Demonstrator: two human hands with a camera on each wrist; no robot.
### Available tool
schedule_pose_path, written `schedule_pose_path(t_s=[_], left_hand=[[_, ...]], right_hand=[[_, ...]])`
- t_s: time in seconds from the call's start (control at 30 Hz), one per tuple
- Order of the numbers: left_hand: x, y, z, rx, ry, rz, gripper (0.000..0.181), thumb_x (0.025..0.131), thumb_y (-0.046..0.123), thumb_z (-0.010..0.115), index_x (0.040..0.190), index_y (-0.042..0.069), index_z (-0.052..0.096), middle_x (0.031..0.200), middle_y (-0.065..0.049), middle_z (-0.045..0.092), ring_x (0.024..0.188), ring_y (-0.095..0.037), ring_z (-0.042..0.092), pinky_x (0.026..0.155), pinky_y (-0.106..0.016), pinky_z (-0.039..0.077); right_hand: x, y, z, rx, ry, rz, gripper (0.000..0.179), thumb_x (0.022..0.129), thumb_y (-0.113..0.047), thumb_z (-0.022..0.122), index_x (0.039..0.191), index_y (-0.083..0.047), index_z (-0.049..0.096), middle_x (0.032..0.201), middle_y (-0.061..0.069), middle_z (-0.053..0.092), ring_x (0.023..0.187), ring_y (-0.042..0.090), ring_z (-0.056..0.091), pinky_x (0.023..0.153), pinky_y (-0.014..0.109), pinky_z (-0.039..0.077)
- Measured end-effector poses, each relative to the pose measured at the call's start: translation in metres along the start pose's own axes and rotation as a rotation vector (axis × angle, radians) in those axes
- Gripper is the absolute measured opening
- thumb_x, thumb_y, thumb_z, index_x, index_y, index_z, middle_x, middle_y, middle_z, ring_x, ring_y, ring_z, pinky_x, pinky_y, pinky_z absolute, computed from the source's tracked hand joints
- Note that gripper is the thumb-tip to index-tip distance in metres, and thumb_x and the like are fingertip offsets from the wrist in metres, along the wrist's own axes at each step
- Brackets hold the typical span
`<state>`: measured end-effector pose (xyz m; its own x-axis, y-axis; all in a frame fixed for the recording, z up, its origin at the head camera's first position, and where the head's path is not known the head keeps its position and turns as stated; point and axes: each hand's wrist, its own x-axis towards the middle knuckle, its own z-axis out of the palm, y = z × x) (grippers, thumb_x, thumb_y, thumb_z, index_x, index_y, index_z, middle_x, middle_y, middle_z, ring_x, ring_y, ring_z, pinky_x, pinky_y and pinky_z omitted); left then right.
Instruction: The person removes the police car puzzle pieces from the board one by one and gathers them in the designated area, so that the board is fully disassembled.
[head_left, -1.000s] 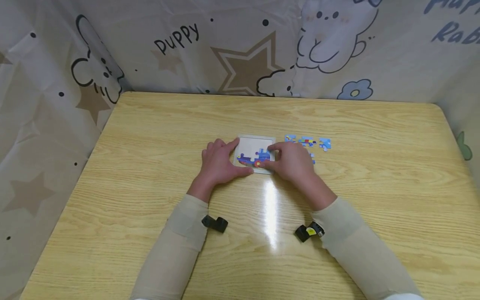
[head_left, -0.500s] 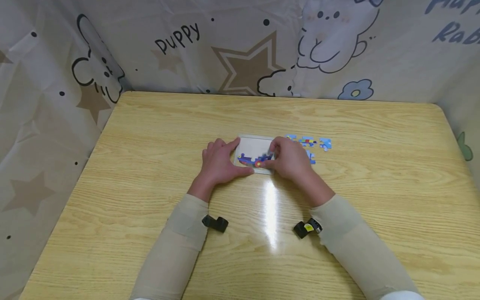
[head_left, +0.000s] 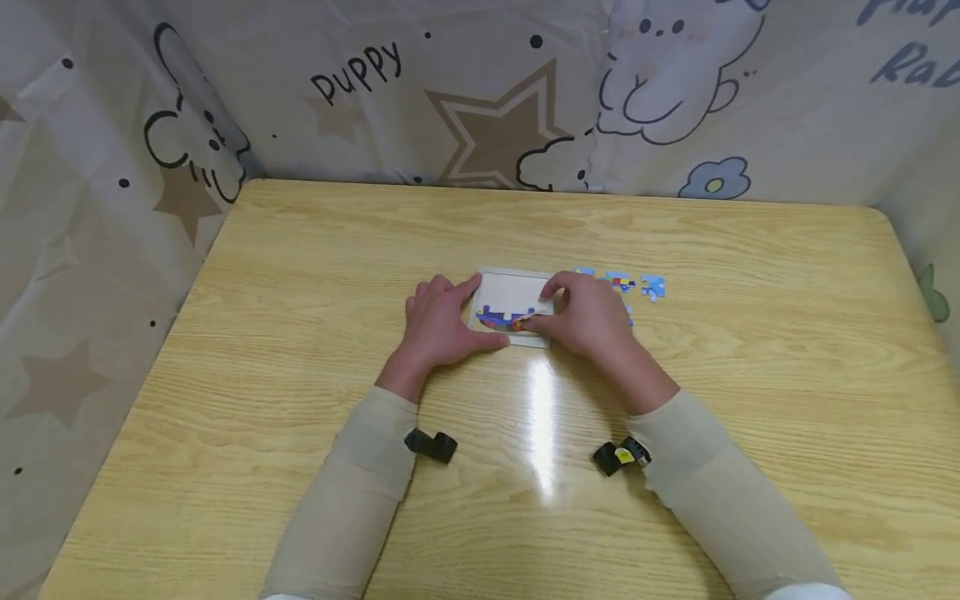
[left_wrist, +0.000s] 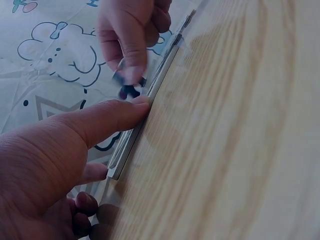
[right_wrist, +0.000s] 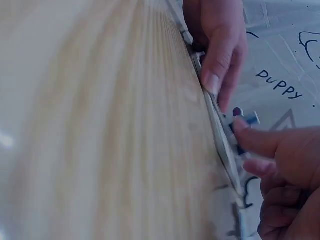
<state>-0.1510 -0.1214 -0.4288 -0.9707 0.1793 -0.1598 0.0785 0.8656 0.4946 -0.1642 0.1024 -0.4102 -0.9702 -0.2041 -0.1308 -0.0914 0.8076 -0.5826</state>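
Observation:
A jigsaw puzzle tray with a pale rim lies flat on the table. Joined pieces with a purple and red vehicle picture fill part of its lower side. My left hand holds the tray at its left, thumb along the near rim and a forefinger at the far left corner. Over the tray's right part, my right hand pinches a tilted puzzle piece between thumb and fingers. The right wrist view shows its blue side; the fingers cover much of it.
Loose puzzle pieces lie right of the tray, among them a blue piece and one with red and yellow; the right hand partly hides others. The wooden table ends at a patterned cloth behind.
The puzzle piece in my right hand has gone from lying nearly flat over the tray's lower right to standing tilted, its picture turned from the head view. The left hand stays in place.

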Motion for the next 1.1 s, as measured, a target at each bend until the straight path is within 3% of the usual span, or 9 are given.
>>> schedule_pose_path(t_s=[0.23,0.43,0.8,0.93,1.1], left_hand=[[-0.0005,0.0005,-0.0003,0.007,-0.007,-0.011,0.106,0.07,0.068,0.079,0.155,0.019,0.04,0.109,-0.005,0.043,0.099,-0.026,0.035,0.086,-0.042,0.026],[-0.0009,0.0005,-0.0005,0.004,-0.012,-0.019,0.106,0.069,0.068,0.08,0.155,0.02,0.04,0.11,-0.006,0.044,0.1,-0.027,0.036,0.086,-0.042,0.027],[-0.0011,0.0014,-0.0005,0.007,0.0,-0.011,0.106,0.069,0.067,0.08,0.154,0.019,0.041,0.108,-0.005,0.043,0.098,-0.027,0.036,0.086,-0.042,0.026],[-0.0016,0.0015,-0.0004,0.001,0.004,-0.012,0.106,0.069,0.067,0.081,0.154,0.019,0.041,0.107,-0.005,0.044,0.097,-0.027,0.036,0.085,-0.042,0.027],[-0.0021,0.0015,-0.0008,0.001,0.007,-0.007,0.105,0.07,0.067,0.081,0.154,0.019,0.041,0.107,-0.005,0.044,0.096,-0.026,0.036,0.084,-0.042,0.026]], right_hand=[[-0.0007,0.0007,-0.0023,0.032,0.004,-0.002,0.041,0.087,-0.044,0.077,0.113,-0.013,0.068,0.074,0.006,0.054,0.063,0.023,0.048,0.057,0.037,0.035],[0.0006,0.0012,-0.0003,0.054,-0.026,-0.009,0.046,0.084,-0.036,0.081,0.122,-0.014,0.066,0.074,0.007,0.052,0.063,0.023,0.045,0.057,0.037,0.034],[0.0072,-0.0001,0.0004,0.059,-0.133,-0.019,0.031,0.086,-0.029,0.08,0.108,-0.011,0.066,0.077,0.007,0.055,0.068,0.024,0.05,0.062,0.038,0.038],[0.0072,-0.001,0.0007,0.059,-0.131,-0.022,0.03,0.086,-0.03,0.08,0.105,-0.011,0.067,0.078,0.007,0.055,0.068,0.024,0.049,0.062,0.038,0.038],[0.0053,-0.0033,0.0036,0.059,-0.099,-0.025,0.042,0.082,-0.039,0.083,0.107,-0.01,0.067,0.077,0.006,0.057,0.067,0.023,0.051,0.061,0.038,0.04]])
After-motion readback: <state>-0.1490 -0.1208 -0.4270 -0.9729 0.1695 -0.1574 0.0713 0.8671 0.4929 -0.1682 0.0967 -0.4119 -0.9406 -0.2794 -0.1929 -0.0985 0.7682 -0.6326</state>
